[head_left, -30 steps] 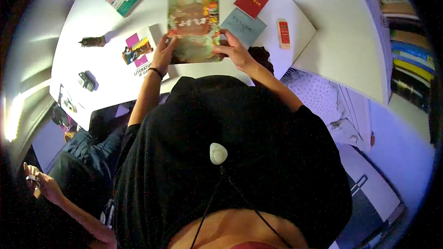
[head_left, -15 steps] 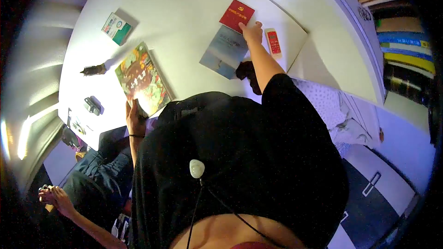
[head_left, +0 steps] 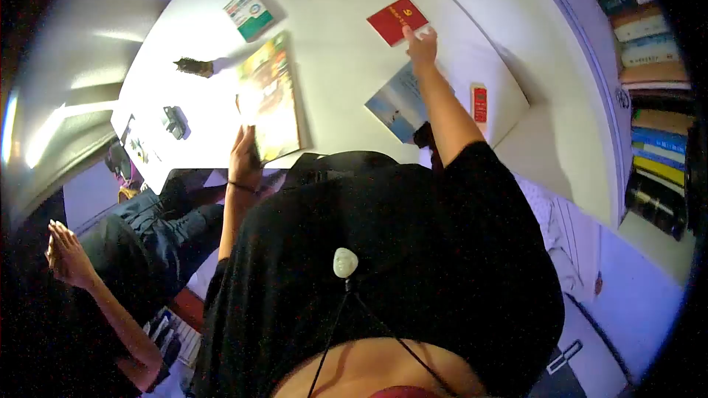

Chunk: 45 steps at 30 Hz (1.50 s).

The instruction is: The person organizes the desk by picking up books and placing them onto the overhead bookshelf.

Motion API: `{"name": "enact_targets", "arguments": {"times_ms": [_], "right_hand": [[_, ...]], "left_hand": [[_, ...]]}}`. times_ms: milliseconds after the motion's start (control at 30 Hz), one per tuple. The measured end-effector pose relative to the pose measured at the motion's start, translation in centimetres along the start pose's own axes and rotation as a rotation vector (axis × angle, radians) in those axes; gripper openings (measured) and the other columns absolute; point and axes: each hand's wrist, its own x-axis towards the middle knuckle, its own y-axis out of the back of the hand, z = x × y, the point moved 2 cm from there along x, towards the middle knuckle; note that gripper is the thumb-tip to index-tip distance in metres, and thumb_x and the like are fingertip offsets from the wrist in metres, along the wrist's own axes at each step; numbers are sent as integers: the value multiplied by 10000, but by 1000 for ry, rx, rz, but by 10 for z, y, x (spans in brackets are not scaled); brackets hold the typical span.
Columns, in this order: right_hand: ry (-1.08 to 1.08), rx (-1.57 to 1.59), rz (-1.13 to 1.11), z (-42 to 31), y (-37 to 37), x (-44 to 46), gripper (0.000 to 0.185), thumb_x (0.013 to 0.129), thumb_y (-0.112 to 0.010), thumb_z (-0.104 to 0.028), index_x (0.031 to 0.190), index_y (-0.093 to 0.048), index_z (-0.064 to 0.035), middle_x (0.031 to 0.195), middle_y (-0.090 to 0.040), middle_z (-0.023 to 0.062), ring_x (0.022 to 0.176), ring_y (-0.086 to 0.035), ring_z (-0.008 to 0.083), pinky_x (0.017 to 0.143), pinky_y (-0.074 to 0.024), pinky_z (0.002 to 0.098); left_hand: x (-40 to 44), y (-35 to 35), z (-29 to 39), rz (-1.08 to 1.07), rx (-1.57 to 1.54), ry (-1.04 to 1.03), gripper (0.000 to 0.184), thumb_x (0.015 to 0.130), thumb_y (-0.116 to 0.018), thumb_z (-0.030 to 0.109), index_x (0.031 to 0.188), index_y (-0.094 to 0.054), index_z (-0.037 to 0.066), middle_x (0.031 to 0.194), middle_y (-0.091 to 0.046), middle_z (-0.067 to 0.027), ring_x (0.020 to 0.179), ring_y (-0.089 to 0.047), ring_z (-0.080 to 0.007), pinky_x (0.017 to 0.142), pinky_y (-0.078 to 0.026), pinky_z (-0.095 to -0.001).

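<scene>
Over the desk [head_left: 332, 51], the red book [head_left: 394, 21] juts beyond the right hand [head_left: 422, 50], whose fingers pinch its near right corner. The left hand [head_left: 244, 158] grips the large book [head_left: 274, 103] by its near left edge.

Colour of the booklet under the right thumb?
Red booklet with a yellow emblem; see the head view.

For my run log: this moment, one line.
left hand: holding colorful book | right hand: holding red booklet | blue booklet: on table
</scene>
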Motion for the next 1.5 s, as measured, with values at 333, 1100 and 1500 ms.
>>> {"name": "enact_targets", "arguments": {"times_ms": [333, 1100, 1500], "right_hand": [[-407, 851, -1075, -148, -29, -201, 688, 807, -417, -623, 1303, -316, -158, 1083, -500, 92, 1002, -487, 225, 799, -439, 433], [-624, 1086, -1073, -98, -9, -193, 553, 878, -439, -462, 1271, -340, -86, 1161, -469, 100, 998, -510, 225, 846, -452, 339], [-598, 1046, -1010, -96, 4, -185, 526, 879, -448, -437, 1255, -361, -80, 1152, -479, 103, 992, -516, 229, 840, -455, 342]], "left_hand": [[48, -111, 29, -94, 967, -221, 377, 761, -639, 218, 1063, -497, 42, 970, -576, -106, 985, -492, -285, 821, -410, -368], [-3, -81, 46, -115, 260, -253, 285, 897, -492, 265, 939, -586, -1, 751, -556, -2, 667, -501, -83, 585, -414, -229], [-14, -41, 33, -175, -131, -100, 307, 909, -482, 204, 1162, -472, 31, 1005, -582, -53, 863, -576, -132, 741, -483, -267]]}}
